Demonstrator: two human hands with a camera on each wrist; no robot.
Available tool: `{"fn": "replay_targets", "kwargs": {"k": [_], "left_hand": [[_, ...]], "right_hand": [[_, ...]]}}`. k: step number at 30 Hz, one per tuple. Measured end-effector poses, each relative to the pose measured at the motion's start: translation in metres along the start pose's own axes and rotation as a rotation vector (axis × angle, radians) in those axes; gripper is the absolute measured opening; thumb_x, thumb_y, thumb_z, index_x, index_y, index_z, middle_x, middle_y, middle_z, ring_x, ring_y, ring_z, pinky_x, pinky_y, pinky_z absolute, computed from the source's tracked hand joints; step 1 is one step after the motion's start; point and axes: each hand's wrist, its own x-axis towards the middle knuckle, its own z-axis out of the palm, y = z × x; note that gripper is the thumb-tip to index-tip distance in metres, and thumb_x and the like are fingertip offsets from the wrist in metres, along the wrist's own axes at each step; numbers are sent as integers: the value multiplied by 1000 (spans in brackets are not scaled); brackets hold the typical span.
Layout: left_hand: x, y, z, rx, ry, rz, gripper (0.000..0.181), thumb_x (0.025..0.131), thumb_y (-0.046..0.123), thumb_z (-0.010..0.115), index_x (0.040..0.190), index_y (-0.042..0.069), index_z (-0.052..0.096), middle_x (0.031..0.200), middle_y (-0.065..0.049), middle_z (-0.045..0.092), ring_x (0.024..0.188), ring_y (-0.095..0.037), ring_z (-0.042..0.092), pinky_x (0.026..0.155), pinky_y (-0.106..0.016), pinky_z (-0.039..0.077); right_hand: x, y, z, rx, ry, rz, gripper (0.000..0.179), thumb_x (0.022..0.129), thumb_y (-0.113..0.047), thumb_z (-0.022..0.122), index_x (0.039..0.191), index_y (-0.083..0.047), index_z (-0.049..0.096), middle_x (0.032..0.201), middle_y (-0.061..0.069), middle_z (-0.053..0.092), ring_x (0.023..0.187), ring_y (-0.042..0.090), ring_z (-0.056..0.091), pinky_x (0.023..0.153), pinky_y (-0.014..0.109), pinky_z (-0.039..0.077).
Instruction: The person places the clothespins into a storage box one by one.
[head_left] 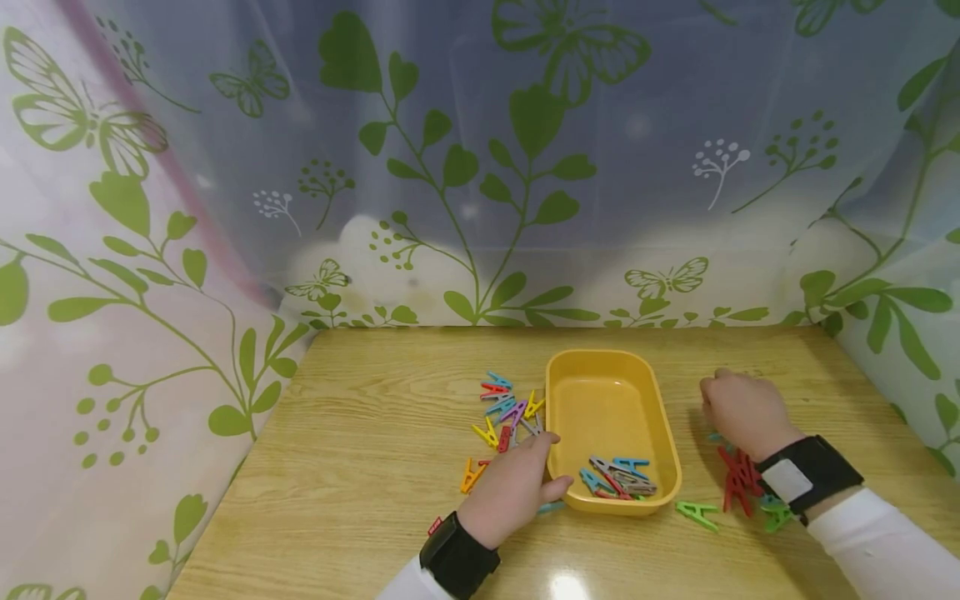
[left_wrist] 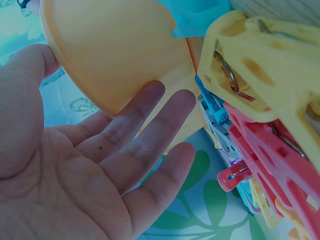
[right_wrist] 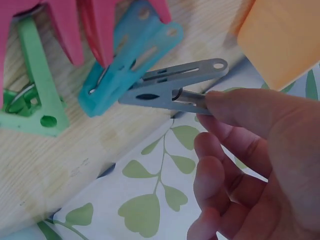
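My left hand (head_left: pixel 510 487) rests at the left rim of a yellow plastic basin (head_left: pixel 603 408). In the left wrist view its fingers lie loosely extended along the basin's outer wall (left_wrist: pixel 100 50), with the thumb by the rim. To the right of the basin, my right hand (head_left: pixel 742 408) pinches one end of a grey clothespin (right_wrist: pixel 175 82) between thumb and forefinger. A blue clothespin (right_wrist: pixel 130 60) overlaps its other end in the right wrist view; whether they touch I cannot tell. Several clothespins (head_left: pixel 630 479), grey, blue and red among them, lie in the basin's near end.
Left of the basin several mixed-colour clothespins (head_left: pixel 513 411) spread over the wooden table (head_left: pixel 375 442). Red clothespins (head_left: pixel 738 479) lie below my right hand, with a green clothespin (head_left: pixel 697 514) by the basin's near right corner. A patterned curtain (head_left: pixel 465 208) hangs behind.
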Motion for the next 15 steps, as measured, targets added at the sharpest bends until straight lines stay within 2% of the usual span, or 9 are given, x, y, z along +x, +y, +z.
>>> {"fn": "replay_targets", "kwargs": {"k": [5, 8, 12, 15], "left_hand": [[0, 0, 1, -1, 0, 0, 55, 99, 39, 70, 141, 7, 55, 116, -7, 71, 82, -12, 67, 75, -27, 55], [0, -1, 1, 4, 1, 2, 54, 99, 39, 69, 141, 7, 55, 117, -8, 71, 85, -14, 68, 76, -28, 55], [0, -1, 2, 9, 4, 4, 54, 99, 39, 70, 141, 7, 55, 116, -7, 71, 87, -15, 68, 76, -28, 55], [0, 0, 1, 10, 4, 3, 54, 99, 39, 70, 141, 7, 56, 114, -7, 71, 85, -14, 68, 76, -28, 55]], "right_hand": [[1, 1, -6, 16, -11, 33, 13, 86, -3, 74, 78, -1, 64, 69, 10, 55, 56, 22, 55, 48, 42, 50], [1, 0, -11, 34, 14, 47, 12, 88, -2, 71, 78, -1, 63, 68, 9, 53, 55, 20, 52, 47, 39, 48], [0, -3, -19, 49, 123, 40, 14, 87, -3, 71, 77, -1, 61, 66, 7, 51, 52, 17, 49, 45, 36, 46], [1, -7, -27, 60, 240, 24, 15, 84, -4, 74, 77, 0, 62, 66, 8, 53, 50, 16, 48, 43, 34, 43]]}}
